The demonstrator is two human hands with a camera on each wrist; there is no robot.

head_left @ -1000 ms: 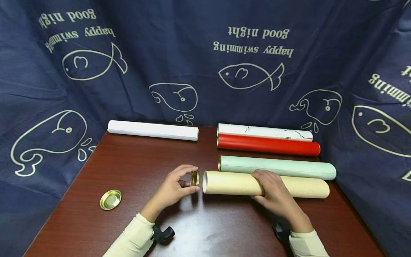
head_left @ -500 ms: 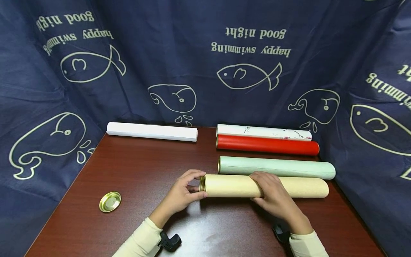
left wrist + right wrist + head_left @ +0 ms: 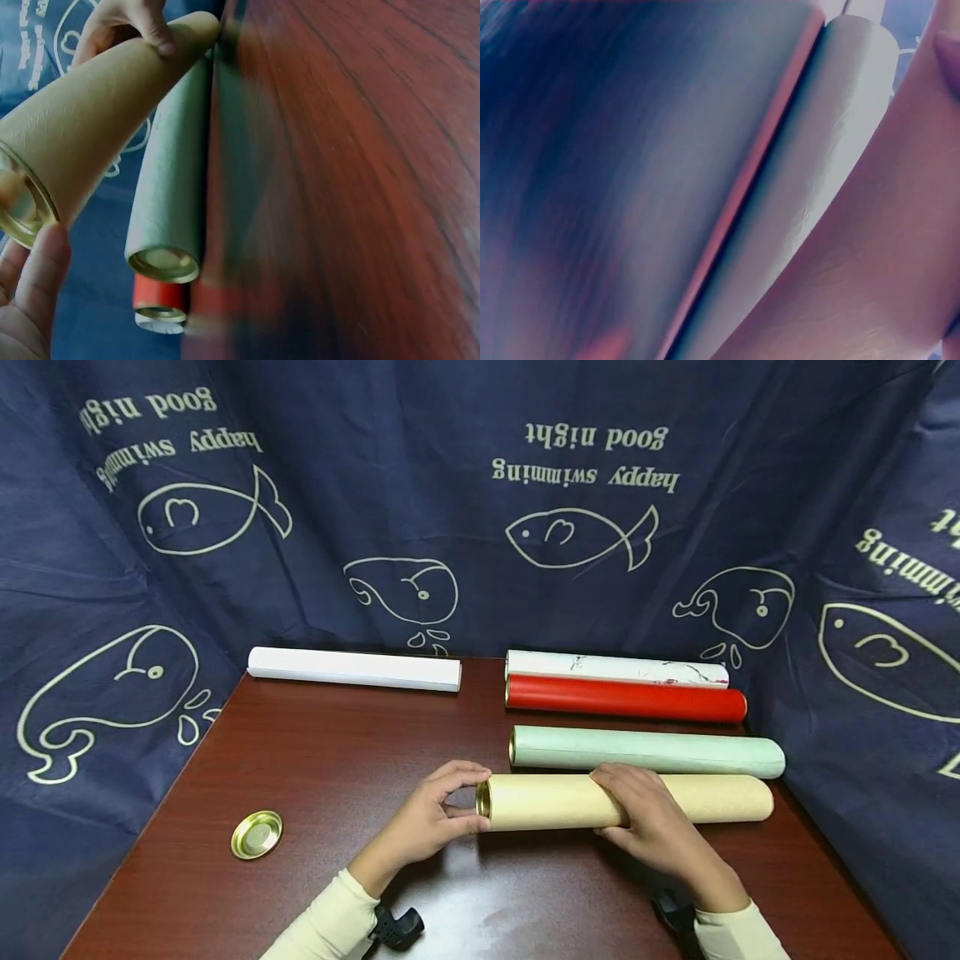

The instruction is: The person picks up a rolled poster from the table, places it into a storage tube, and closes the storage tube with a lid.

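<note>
A cream-yellow cardboard tube [image 3: 547, 802] lies lengthwise before me, its left end toward my left hand [image 3: 431, 818]. The thumb and fingers of that hand pinch a gold metal cap [image 3: 483, 799] at the tube's left opening. In the left wrist view the cap's gold rim [image 3: 46, 196] lines the tube's mouth, with the thumb right at the edge. My right hand [image 3: 652, 814] grips the tube around its middle from above. The right wrist view shows the tube [image 3: 847, 255] large and close; that hand's grip is mostly out of frame there.
A second gold cap [image 3: 257, 835] lies on the brown table [image 3: 337, 735] at the left. Behind the yellow tube are a pale green tube [image 3: 645, 752], a red tube [image 3: 622, 697] and a white patterned tube [image 3: 615, 667]. A white tube [image 3: 352, 668] lies at the back left.
My left hand has brought the gold cap rightward from a gap beside the tube to its open end. The yellow tube's left end has shifted slightly right and toward me, the right hand still gripping it.
</note>
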